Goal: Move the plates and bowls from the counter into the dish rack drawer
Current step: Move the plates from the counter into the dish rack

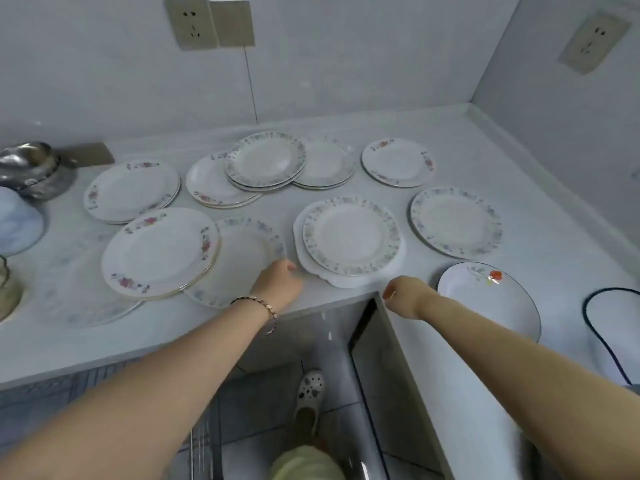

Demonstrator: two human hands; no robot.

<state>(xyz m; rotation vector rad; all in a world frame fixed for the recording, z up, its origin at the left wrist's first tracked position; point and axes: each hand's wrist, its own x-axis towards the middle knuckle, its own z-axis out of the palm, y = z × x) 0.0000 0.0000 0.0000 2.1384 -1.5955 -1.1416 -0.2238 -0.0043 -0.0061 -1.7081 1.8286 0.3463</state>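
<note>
Plates [351, 235] lie spread across the tabletop [86, 344] through the middle of the frame, several overlapping. At lower centre the left hand [277, 284] curls its fingers over the near rim of a flower-edged plate [242, 258]. Just right of it, over the tabletop's corner, the right hand [403, 296] is curled and holds nothing.

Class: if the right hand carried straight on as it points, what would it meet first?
The right hand would probably meet the scalloped white plate at its near rim; depth is unclear.
</note>
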